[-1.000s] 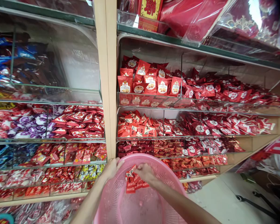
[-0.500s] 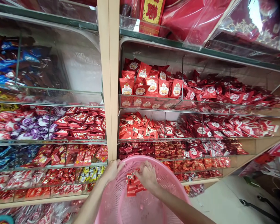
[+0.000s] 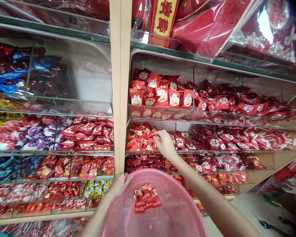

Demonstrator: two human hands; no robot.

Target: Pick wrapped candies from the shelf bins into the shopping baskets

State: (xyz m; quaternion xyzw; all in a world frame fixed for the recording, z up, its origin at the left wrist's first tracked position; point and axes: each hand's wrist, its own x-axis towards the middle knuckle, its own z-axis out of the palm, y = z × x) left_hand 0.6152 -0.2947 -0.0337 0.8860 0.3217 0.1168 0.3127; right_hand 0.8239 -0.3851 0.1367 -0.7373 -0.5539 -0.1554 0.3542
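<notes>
A pink plastic basket (image 3: 187, 207) tilts toward me, and my left hand (image 3: 120, 185) is closed round its upper left rim. Inside it lies a small overlapping pile of red candy packets (image 3: 146, 199) with black characters on cream labels. My right hand (image 3: 165, 143) is up at a shelf compartment of matching red candy packets (image 3: 139, 140). Its thumb and fingers are pinched together at the right side of that heap, on the edge of a packet that they partly cover.
Clear-fronted shelves hold red biscuit packets (image 3: 162, 96), purple wrapped sweets (image 3: 38, 133) and yellow sweets (image 3: 96, 187). A wooden upright (image 3: 120, 82) divides the shelving behind the basket. Clear shelf fronts (image 3: 160, 113) edge the compartments. Pale floor (image 3: 246, 210) shows at lower right.
My right hand has moved up out of the basket to the shelf compartment, leaving the packets lying in the basket. My left hand still grips the rim. The view has shifted slightly.
</notes>
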